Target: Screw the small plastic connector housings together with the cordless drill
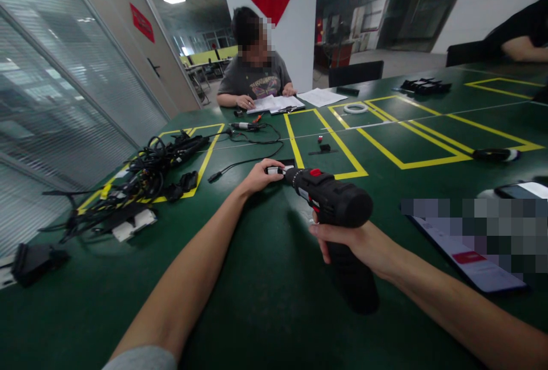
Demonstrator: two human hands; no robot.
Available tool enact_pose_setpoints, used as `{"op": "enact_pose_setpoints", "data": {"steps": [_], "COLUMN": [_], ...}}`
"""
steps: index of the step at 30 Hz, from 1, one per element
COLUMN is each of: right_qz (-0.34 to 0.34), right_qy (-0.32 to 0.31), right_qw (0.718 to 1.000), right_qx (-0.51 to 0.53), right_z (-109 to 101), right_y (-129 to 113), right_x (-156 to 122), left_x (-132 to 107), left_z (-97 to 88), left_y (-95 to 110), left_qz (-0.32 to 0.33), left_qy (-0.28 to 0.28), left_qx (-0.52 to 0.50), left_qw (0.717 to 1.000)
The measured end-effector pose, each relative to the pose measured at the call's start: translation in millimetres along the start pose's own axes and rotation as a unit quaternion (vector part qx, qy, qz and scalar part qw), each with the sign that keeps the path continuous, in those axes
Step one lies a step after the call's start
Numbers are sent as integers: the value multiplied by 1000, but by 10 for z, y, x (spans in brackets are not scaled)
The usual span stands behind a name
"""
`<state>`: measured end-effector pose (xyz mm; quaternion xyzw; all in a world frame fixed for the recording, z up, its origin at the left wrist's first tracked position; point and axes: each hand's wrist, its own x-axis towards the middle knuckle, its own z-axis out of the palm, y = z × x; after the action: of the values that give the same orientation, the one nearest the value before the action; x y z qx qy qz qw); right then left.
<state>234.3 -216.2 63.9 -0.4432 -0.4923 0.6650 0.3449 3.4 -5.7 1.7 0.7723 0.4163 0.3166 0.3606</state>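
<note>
My right hand is wrapped round the grip of a black cordless drill with red accents. The drill lies nearly level, its chuck pointing away and to the left. In front of the chuck, my left hand holds a small black-and-white part down at the table, fingers pressed on it. The tip of the drill meets or almost meets this part; contact cannot be made out. Behind the part lies a dark flat piece, partly hidden by my hand and the drill.
Tangled black cables and adapters cover the left of the green table. A phone-like screen lies at right. Yellow tape outlines, a tape roll and papers lie farther back. A person sits opposite.
</note>
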Motion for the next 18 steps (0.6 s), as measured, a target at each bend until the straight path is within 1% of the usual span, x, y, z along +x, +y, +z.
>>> {"op": "enact_pose_setpoints", "data": {"steps": [18], "right_qz": [3], "right_qy": [12], "right_qw": [1000], "right_qx": [7], "right_z": [10], "right_y": [-9], "right_x": [-7], "left_x": [5], "left_z": [-4], "left_y": [-1], "left_qz": [-3], "left_qy": [6], "left_qx": [-4], "left_qw": [1000]}}
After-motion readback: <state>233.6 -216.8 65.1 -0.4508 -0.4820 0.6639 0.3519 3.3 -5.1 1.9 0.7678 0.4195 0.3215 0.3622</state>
